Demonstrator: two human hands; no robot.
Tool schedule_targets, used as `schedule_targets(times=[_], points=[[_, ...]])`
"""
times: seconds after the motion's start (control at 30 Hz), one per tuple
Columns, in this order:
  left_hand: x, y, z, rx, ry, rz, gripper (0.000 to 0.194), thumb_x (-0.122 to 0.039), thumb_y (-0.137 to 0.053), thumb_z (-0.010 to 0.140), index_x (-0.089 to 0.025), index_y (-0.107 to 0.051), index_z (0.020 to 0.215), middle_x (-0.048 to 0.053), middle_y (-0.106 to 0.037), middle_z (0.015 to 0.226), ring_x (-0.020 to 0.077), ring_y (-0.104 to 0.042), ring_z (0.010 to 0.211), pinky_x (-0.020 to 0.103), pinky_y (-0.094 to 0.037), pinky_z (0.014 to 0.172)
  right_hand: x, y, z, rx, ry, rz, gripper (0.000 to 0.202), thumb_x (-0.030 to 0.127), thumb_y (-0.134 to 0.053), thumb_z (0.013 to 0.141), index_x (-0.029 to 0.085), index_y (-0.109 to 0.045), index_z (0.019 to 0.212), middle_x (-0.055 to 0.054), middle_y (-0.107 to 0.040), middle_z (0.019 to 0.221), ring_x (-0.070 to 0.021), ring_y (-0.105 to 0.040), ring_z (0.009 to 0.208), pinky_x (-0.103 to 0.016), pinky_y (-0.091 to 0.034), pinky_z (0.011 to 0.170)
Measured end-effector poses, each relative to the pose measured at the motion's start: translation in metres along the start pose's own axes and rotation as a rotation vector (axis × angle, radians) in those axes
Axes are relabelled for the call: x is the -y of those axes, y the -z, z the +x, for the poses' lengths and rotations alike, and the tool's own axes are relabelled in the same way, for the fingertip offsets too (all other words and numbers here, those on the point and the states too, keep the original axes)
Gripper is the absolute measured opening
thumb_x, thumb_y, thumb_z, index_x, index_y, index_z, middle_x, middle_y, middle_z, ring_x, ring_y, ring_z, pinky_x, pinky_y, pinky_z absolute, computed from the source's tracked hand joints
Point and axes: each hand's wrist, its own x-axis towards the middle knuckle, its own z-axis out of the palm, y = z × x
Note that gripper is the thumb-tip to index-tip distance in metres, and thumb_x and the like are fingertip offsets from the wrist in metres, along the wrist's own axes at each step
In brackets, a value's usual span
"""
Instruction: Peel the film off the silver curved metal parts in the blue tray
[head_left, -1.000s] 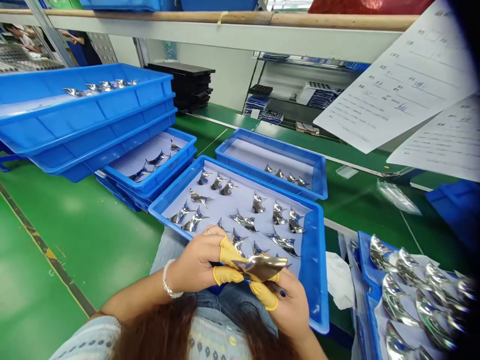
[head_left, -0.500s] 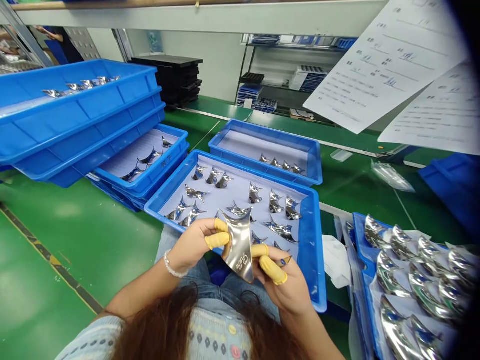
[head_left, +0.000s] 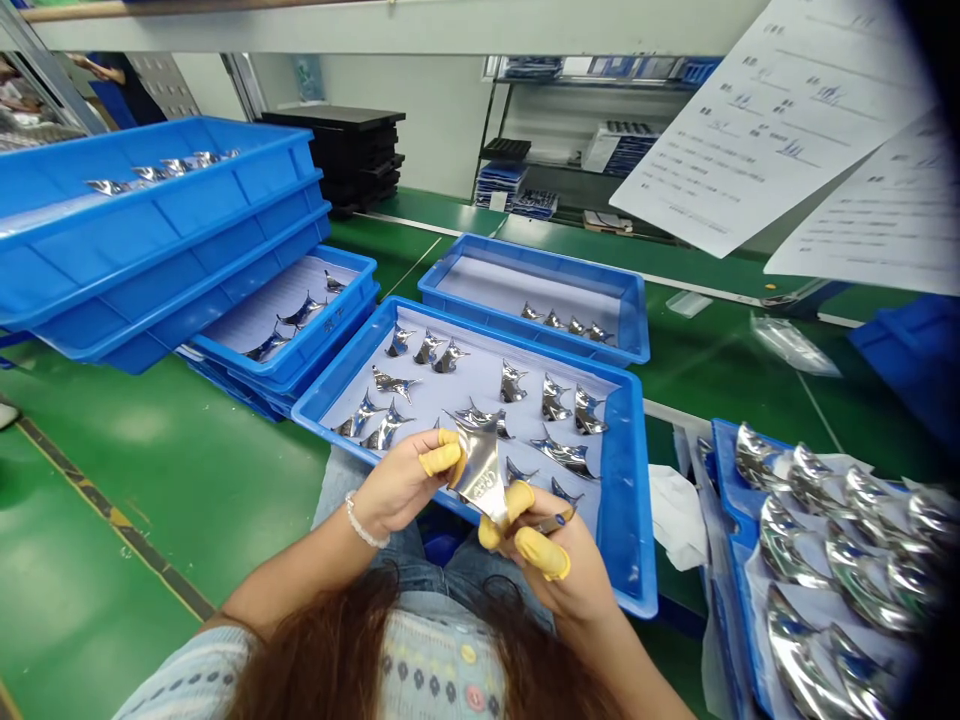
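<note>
A curved, mirror-polished metal piece (head_left: pixel 480 460) with pointed corners and engraved lettering is held between my two hands, over the near edge of a blue tray (head_left: pixel 636 520). My left hand (head_left: pixel 401 485), in yellow finger cots, pinches its left edge. On its lower right end are the cot-covered fingers of my right hand (head_left: pixel 570 560), closed. A slim pointed tool (head_left: pixel 553 522) also lies in the right hand; its kind is unclear. Similar shiny pieces (head_left: pixel 564 455) rest spread out on the tray's white liner.
Behind stands a second blue tray (head_left: pixel 540 262) with several pieces. Stacked blue bins (head_left: pixel 187 225) rise at the left. On the right, larger shiny pieces (head_left: pixel 795 545) fill trays beside a white tissue (head_left: pixel 677 515). Paper sheets (head_left: pixel 772 130) hang at the upper right.
The metal piece has tilted back, its lettering now foreshortened. My right fingers have shifted left onto its lower end, and my left hand has moved slightly right.
</note>
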Motion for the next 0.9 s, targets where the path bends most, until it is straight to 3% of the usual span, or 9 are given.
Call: schedule_targets(times=[0.13, 0.27, 0.9], points=[[-0.005, -0.001, -0.005, 0.019, -0.037, -0.033, 0.034, -0.04, -0.076, 0.066, -0.012, -0.058, 0.07, -0.001, -0.054, 0.062, 0.0078, -0.047, 0.058, 0.022, -0.037, 0.059, -0.012, 0.008, 0.002, -0.051, -0.011, 0.038, 0.035, 0.048, -0.079, 0.066, 0.018, -0.061, 0.068, 0.001, -0.053, 0.055, -0.0107, -0.037, 0.044, -0.022, -0.03, 0.045], [-0.01, -0.006, -0.012, -0.008, -0.056, -0.065, 0.03, -0.034, -0.08, 0.062, -0.011, -0.064, 0.073, 0.0, -0.058, 0.065, 0.008, -0.05, 0.06, 0.022, -0.038, 0.06, -0.02, 0.012, 0.001, -0.043, -0.043, 0.116, 0.033, 0.048, -0.077, 0.07, 0.019, -0.062, 0.074, 0.0, -0.057, 0.061, -0.0071, -0.027, 0.041, -0.022, -0.025, 0.045], [-0.019, -0.011, -0.021, 0.042, -0.046, -0.032, 0.036, -0.029, -0.083, 0.06, -0.016, -0.073, 0.092, 0.006, -0.071, 0.08, 0.013, -0.062, 0.07, 0.025, -0.047, 0.07, -0.029, 0.012, 0.005, -0.029, -0.005, 0.136, 0.025, 0.047, -0.074, 0.076, 0.023, -0.069, 0.08, -0.001, -0.056, 0.061, -0.0078, -0.029, 0.043, -0.024, -0.023, 0.045]])
